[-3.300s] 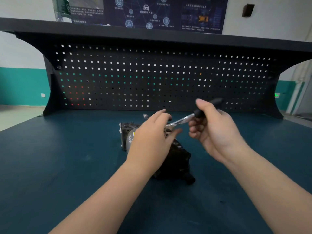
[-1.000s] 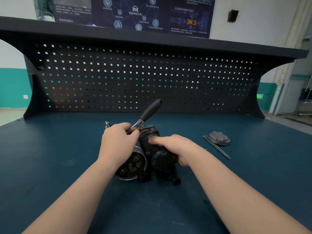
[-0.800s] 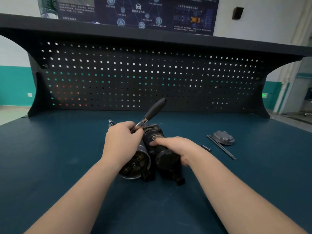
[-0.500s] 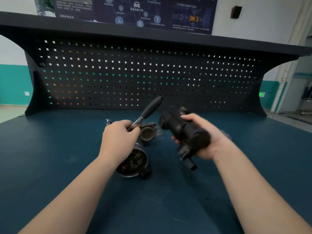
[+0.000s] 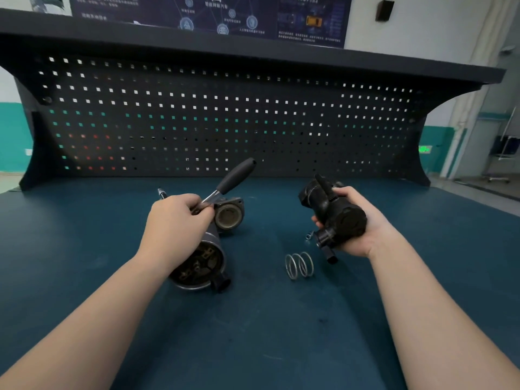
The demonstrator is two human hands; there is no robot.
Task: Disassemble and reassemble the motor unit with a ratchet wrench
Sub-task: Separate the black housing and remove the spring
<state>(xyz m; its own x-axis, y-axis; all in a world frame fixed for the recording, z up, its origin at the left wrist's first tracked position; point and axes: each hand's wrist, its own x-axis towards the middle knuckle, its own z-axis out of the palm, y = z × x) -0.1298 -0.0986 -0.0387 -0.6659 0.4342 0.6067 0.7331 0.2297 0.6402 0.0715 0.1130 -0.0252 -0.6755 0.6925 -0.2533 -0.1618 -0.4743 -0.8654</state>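
Note:
The motor body (image 5: 201,263), a dark cylinder with its open end facing me, lies on the blue bench (image 5: 253,333). My left hand (image 5: 176,223) rests on top of it and grips the ratchet wrench (image 5: 235,175), whose black handle points up and to the right. Behind the hand sits the motor's round opening with a metal flange (image 5: 228,215). My right hand (image 5: 357,220) holds the detached black solenoid part (image 5: 330,212) above the bench, to the right of the motor. A loose coil spring (image 5: 299,265) lies on the bench below that part.
A thin metal rod tip (image 5: 161,192) shows behind my left hand. A tiny spring (image 5: 309,235) lies near my right hand. A black pegboard back wall (image 5: 225,122) with a shelf above closes off the bench's far side.
My right hand pulled the black solenoid part off the motor, lifted it and carried it to the right. A coil spring now lies on the bench. My left hand stayed on the motor with the wrench.

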